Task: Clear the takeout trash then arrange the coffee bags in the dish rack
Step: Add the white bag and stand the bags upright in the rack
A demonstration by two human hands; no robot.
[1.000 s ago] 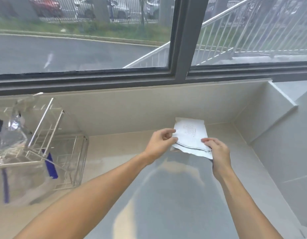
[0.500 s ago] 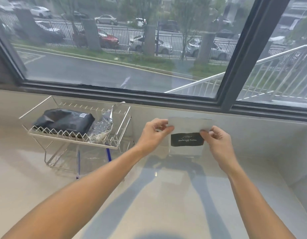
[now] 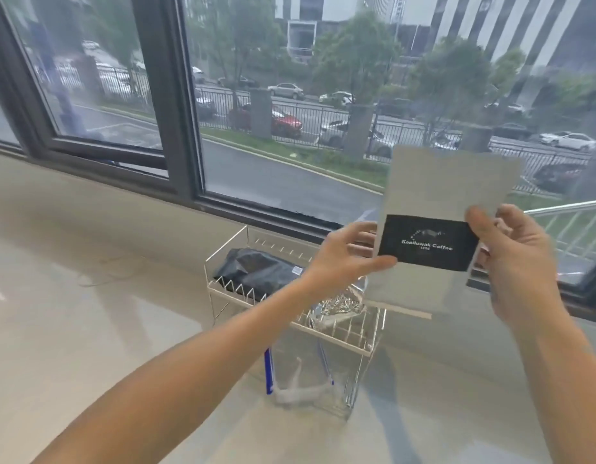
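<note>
I hold a flat grey-white coffee bag (image 3: 447, 185) with a black label upright in front of the window. My left hand (image 3: 343, 254) pinches its left edge and my right hand (image 3: 514, 259) pinches its right edge. Below and slightly left stands a two-tier wire dish rack (image 3: 223, 291) on the counter. On its upper tier lie a black coffee bag (image 3: 256, 271) and a crinkled silver foil bag (image 3: 340, 304). The held bag hangs above the rack's right end, apart from it.
In the rack's lower tier sits a clear plastic bag with blue strips (image 3: 300, 380). The pale counter (image 3: 89, 329) stretches left and forward. The dark window frame (image 3: 176, 128) and sill run right behind the rack.
Both hands have lifted the grey-white bag higher and toward the rack. The view has swung left and up, so the rack now sits under the bag.
</note>
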